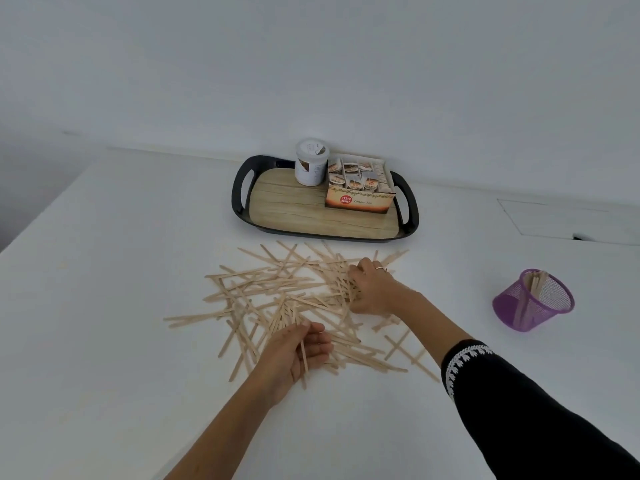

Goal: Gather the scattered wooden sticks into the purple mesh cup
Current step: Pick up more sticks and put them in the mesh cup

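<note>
Wooden sticks [277, 292] under both hands' fingers [355, 271]

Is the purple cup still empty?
No, the purple mesh cup already holds several wooden sticks standing inside it, while most lie scattered on the table.

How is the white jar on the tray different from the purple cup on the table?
The white jar is solid, so its contents are hidden; the purple cup is see-through mesh with wooden sticks showing inside. The jar is closed by a lid, while the cup is open on top. The jar stands on the tray; the cup stands on the bare white table. Both are round and upright.
</note>
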